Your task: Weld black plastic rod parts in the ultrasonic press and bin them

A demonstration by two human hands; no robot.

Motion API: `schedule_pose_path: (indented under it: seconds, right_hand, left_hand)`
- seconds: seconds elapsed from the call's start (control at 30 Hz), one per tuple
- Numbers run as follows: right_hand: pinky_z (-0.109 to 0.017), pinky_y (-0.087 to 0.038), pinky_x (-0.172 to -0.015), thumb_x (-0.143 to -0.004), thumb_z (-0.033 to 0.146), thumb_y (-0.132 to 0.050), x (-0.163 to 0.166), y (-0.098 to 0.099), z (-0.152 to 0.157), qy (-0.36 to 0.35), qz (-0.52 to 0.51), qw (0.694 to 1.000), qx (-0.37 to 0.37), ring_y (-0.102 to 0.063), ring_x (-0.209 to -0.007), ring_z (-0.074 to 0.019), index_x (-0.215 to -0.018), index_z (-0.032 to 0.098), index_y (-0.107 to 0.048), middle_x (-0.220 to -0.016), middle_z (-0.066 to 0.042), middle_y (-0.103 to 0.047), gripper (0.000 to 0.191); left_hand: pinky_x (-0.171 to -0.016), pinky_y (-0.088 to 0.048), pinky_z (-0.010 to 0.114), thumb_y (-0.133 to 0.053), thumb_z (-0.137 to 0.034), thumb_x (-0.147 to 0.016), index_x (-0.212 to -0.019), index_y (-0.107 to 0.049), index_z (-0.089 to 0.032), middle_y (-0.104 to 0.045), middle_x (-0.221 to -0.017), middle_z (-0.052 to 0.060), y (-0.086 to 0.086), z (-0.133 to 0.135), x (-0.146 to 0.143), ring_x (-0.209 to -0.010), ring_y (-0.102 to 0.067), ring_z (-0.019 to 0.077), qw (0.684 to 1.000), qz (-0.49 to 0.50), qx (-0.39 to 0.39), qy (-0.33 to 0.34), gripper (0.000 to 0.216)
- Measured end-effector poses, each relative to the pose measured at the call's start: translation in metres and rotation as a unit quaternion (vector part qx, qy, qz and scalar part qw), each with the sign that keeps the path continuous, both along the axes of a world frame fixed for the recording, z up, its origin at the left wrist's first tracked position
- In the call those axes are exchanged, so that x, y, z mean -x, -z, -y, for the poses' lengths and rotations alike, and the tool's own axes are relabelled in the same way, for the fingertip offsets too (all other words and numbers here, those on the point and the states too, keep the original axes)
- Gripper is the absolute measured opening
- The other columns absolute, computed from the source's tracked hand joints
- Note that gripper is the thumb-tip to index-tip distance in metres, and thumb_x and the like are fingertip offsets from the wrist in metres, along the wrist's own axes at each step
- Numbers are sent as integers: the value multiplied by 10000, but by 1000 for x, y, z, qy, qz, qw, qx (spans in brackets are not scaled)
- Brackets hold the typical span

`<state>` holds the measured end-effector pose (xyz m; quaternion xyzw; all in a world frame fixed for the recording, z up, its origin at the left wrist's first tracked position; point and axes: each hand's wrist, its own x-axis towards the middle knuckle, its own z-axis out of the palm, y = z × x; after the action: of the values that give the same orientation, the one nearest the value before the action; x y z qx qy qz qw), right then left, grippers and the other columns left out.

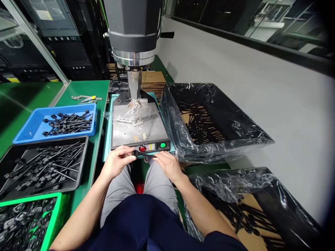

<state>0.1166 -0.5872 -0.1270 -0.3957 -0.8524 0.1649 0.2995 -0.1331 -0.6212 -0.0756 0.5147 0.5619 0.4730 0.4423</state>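
Observation:
My left hand [119,161] pinches the blocky head of a slim black ribbed strap-like piece [145,154]. The tail end of that piece is between the fingertips of my right hand [169,165]. It is held roughly level above my lap, just in front of the press's base. Behind it lies the flat metal plate [125,136] of the press, with a clear-film-wrapped fixture [136,116] under the press head [134,76]. On the front panel are a red button [142,148] and a green button [162,145].
At left, a blue tray [23,134] and a dark tray [85,150] hold similar black pieces; a green crate [56,209] holds small black parts. At right stand two film-lined black bins [232,115] with black pieces on cardboard. Pliers [86,98] lie on the green table [101,90].

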Motion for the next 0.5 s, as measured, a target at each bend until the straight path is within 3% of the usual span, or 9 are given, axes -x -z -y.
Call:
schedule_pose_path:
  seconds: [0.2, 0.3, 0.4, 0.5]
  right_hand:
    - [-309, -433, -682, -977, 287, -512, -4, -6, -7, -15, 44, 997, -60, -563, -743, -187, -906, 179, -697, -780, -60, -658, 226]
    - [-309, -422, -668, -974, 287, -517, -5, -6, -10, -26, 40, 997, -56, -554, -729, -187, -883, 168, -698, -757, -63, -644, 236]
    - [-286, -429, -665, -975, 303, -520, -6, -6, -11, -63, -8, 998, 10, -563, -714, -168, -910, 164, -699, -763, -55, -636, 235]
    - [-261, -421, -644, -966, 323, -533, -8, -9, -12, -116, -50, 984, 123, -558, -670, -143, -827, 185, -698, -720, -22, -633, 256]
  left_hand:
    - [-714, -521, 306, -856, -334, -618, -900, -800, -232, -691, -938, 70, -1, -4, 2, -848, -628, 194, 1000, 15, 24, 4, 306]
    - [-770, -517, 318, -859, -315, -615, -887, -801, -236, -707, -920, 64, -1, -7, 3, -862, -636, 194, 1000, 21, 23, -1, 290]
    - [-792, -503, 308, -857, -298, -626, -897, -801, -248, -711, -914, 56, -1, -9, 3, -861, -641, 185, 1000, 21, 21, 3, 282]
    - [-782, -501, 309, -861, -293, -621, -897, -803, -240, -710, -908, 61, -1, -10, 3, -846, -645, 187, 999, 26, 28, 13, 287]
